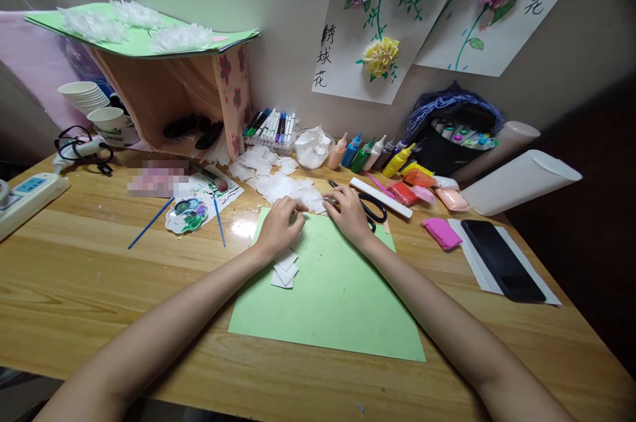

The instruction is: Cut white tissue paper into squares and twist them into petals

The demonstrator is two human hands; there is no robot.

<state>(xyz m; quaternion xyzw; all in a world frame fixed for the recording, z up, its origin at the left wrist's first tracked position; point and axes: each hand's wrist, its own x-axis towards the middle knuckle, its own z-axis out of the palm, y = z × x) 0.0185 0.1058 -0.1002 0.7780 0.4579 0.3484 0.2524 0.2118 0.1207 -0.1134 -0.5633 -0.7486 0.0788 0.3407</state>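
At the near edge of a pile of thin white paper pieces (285, 187), my two hands sit a short gap apart over a green sheet (328, 296). My left hand (282, 228) has its fingers curled toward the thumb; anything between them is too small to make out. The fingers of my right hand (349, 211) are bent but apart, their tips at the pile's right edge. Below my left hand lie several overlapping white paper squares (285, 273). Beside my right hand are black-handled scissors (375, 207), partly hidden by it.
Paint bottles (365, 156), a marker box (271, 129) and a plastic bowl (314, 147) line the back. A decorated box (231, 97), paint palette (186, 215) and brushes stand left. Clay packets (442, 234), a phone (501, 260) and a white roll (527, 180) lie right.
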